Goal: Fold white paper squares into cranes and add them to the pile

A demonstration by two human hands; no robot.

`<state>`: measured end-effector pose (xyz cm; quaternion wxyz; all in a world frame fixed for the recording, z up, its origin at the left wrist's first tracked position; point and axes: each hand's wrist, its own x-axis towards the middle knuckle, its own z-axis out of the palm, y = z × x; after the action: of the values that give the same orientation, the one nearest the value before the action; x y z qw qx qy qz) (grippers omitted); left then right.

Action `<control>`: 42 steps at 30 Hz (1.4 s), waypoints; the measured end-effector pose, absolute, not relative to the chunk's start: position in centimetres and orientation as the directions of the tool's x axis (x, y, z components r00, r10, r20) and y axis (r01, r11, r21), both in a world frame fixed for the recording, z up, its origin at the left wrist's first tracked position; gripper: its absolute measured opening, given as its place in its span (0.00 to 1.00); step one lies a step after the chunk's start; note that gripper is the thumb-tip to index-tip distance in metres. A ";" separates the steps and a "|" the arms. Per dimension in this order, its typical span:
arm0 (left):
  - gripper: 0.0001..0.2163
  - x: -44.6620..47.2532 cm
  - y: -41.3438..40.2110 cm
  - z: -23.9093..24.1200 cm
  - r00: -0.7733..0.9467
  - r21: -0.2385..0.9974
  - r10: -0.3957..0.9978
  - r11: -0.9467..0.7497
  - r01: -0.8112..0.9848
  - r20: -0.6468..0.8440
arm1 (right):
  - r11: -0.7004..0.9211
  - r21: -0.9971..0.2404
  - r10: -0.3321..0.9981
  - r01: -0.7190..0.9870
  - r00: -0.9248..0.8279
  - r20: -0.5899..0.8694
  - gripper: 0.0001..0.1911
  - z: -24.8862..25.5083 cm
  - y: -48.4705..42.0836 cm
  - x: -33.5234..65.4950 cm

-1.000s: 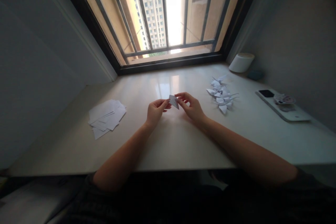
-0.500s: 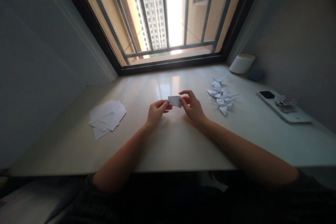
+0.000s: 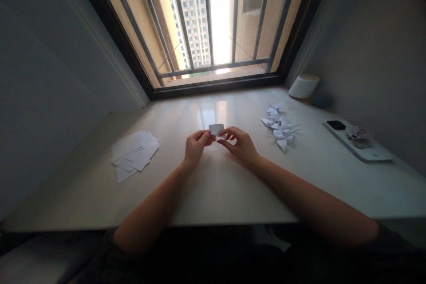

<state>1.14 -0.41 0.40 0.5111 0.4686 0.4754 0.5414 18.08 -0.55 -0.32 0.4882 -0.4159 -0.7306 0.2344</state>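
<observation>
A small folded piece of white paper is held up over the middle of the table. My left hand pinches its lower left corner between thumb and fingers. Curled around the lower right part of the paper is my right hand, index fingertip on its face and thumb near its bottom edge. The fingers partly cover that edge, so how the folds lie there is hard to see. To the right of my hands sits a cluster of folded paper cranes. Loose white paper sheets are fanned in a pile on the left.
The pale table runs up to a barred window. A phone with a round grip on its back lies at the right. Behind it stand a white slanted cylinder and a dark rounded object by the wall.
My right hand has shifted from the paper's right edge to its lower right side, index finger now on the paper. The left hand still holds its corner. The view has tilted slightly.
</observation>
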 end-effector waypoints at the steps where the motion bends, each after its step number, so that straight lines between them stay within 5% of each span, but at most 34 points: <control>1: 0.19 1.2 -0.4 0.4 -0.035 0.994 0.999 -0.018 -0.112 0.014 | 0.545 -0.741 0.835 0.392 -0.173 0.522 0.06 -0.2 -0.6 18.1; 6: 0.22 1.2 -0.4 0.4 -0.029 0.992 0.999 -0.023 -0.124 0.020 | 0.503 -0.803 0.862 0.321 -0.121 0.492 0.08 -0.2 -0.3 18.1; 12: 0.28 1.1 -0.6 0.7 0.023 0.972 0.972 -0.234 0.011 0.234 | 0.347 -0.936 0.935 0.058 -0.093 0.341 0.15 -1.0 0.2 17.6; 27: 0.25 1.6 -0.4 0.4 0.001 0.957 0.960 -0.280 -0.080 0.281 | 0.565 -0.782 0.819 0.265 -0.064 0.570 0.07 0.0 -0.8 17.7; 42: 0.25 0.9 -0.4 0.5 0.127 0.942 0.935 -0.335 0.004 0.332 | 0.508 -0.841 0.861 0.188 -0.108 0.496 0.13 0.3 -0.7 17.8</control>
<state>0.93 -0.44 0.51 0.4318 0.6142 0.3821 0.5388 17.82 -0.75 0.27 0.5437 -0.3875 -0.6770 0.3097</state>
